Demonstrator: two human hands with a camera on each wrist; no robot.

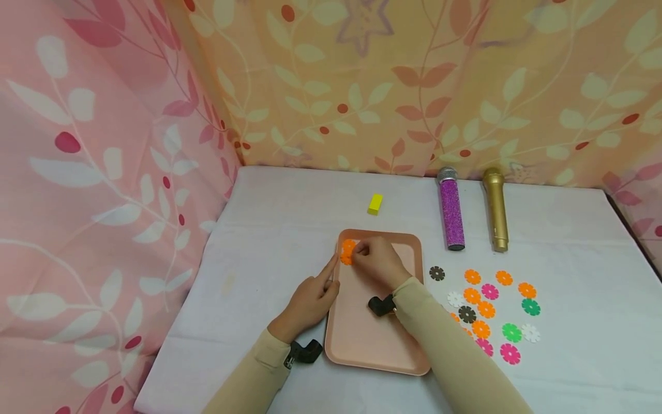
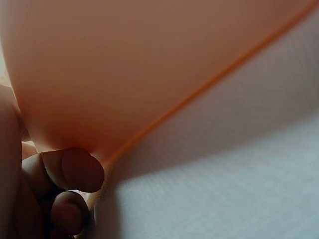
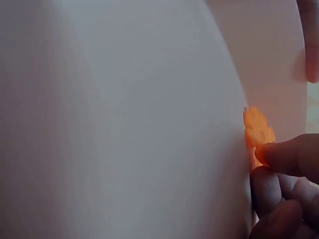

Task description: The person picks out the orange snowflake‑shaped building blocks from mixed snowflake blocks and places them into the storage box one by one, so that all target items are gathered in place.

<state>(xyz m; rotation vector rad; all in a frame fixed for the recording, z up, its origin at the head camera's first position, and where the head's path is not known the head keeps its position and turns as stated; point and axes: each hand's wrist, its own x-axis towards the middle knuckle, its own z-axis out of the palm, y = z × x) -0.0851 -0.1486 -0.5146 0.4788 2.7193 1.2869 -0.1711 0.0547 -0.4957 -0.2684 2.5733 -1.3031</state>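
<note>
- White-clothed worktop (image 1: 269,230) carries the tray (image 1: 377,339), long axis pointing away from you.
- Your right grip (image 1: 380,262) pinches an orange flower disc (image 3: 259,138) at the tray's far-left corner.
- Your left hand (image 1: 308,299) touches the tray's left rim, index straight, tip near that disc.

No lettering, number, brand or label can be read in the three views. One drawn sign noted: a purple star (image 1: 365,26) in outline on the yellow curtain (image 1: 320,89), at the top of the head view. The black mount (image 1: 306,351) at the left wrist shows small pale marks, too small to make out.
</note>
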